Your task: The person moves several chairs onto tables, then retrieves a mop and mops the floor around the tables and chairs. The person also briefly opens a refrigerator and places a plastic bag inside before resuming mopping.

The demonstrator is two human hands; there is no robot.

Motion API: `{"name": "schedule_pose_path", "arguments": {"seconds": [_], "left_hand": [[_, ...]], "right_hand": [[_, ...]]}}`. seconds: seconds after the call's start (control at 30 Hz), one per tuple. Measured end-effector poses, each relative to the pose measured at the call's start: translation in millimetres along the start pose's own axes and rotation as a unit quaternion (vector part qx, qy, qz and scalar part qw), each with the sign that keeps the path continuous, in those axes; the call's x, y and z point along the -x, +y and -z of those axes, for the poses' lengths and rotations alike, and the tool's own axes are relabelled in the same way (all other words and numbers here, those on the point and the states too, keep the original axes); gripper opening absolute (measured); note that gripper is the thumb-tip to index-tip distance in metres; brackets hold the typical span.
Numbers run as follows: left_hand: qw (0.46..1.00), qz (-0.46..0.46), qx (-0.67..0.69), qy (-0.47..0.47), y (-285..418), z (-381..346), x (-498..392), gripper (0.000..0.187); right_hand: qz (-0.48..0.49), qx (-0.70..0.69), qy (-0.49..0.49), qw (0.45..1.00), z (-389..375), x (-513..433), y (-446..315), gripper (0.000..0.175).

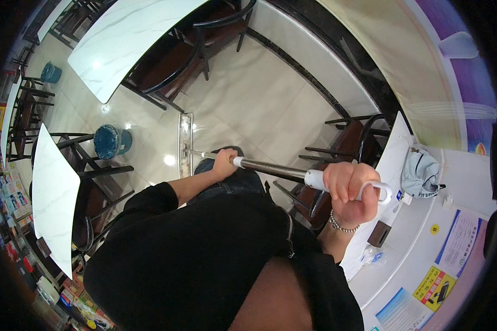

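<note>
A flat mop with a telescoping metal handle [273,169] slants across the view in front of my body. My right hand [350,186] is wrapped around the white plastic grip, beside its hanging loop [384,193]. Lower down the handle, my left hand [225,164] grips the pole next to a white collar [238,161]. The narrow rectangular mop head [185,140] lies on the glossy tiled floor [240,99], left of my feet. My left forearm hides nothing of the mop head.
Blue waste bins [112,141] stand left on the floor. Dark chairs [165,70] surround a marble-patterned table [124,45] ahead and another table [56,198] at left. On the right, a wall-side table [391,165] holds a light-blue bag [420,173] and a dark box [379,234].
</note>
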State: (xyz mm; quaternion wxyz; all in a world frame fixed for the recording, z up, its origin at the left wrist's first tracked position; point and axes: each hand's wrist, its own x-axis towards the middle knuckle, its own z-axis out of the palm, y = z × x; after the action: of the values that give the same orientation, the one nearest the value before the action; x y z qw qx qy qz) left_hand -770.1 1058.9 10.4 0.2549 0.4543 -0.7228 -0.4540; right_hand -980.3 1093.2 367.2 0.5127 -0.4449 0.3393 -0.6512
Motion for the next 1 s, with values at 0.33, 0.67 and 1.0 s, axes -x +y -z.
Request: {"name": "schedule_pose_path", "arguments": {"seconds": [0.33,0.67,1.0], "left_hand": [[0.998,0.006,0.060,-0.016,49.7,-69.4,-127.3,0.013],[0.992,-0.068,0.091,-0.058,95.1,-131.0,-296.1,0.034],[0.932,-0.217,0.078,-0.280,118.5,-204.8,-378.9,0.027]], "right_hand": [[0.003,-0.010,0.016,1.000,122.7,-92.3,-23.8,0.031],[0.076,0.049,0.091,0.992,213.8,-155.3,-62.2,0.028],[0.151,0.146,0.377,0.902,236.4,-107.1,-72.1,0.030]]}}
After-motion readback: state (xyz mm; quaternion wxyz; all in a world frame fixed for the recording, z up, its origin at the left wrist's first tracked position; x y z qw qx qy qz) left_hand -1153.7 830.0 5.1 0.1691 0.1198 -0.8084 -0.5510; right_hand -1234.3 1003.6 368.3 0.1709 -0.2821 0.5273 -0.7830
